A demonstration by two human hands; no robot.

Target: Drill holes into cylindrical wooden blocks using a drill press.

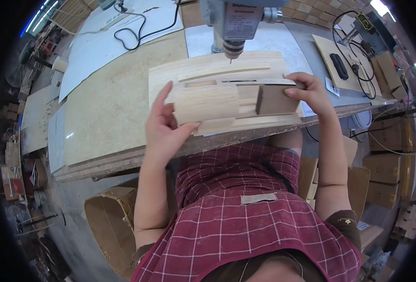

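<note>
Under the drill press chuck [234, 49] with its thin bit lies a pale plywood board [163, 77]. On it is a pale wooden piece [208, 101] with slots and a brown block [278, 100] at its right. My left hand [168, 134] is closed on the left end of the pale piece, thumb along its front edge. My right hand [311, 94] is closed round the right end of the piece, thumb on the brown block. A narrow wooden strip [222, 70] lies behind, below the bit.
The worktable [100, 136] has a front edge near my lap. Black cables [128, 37] lie at the back left. At the right are a board with a black object [338, 66] and cardboard boxes [382, 169]. An open brown container [107, 225] stands below left.
</note>
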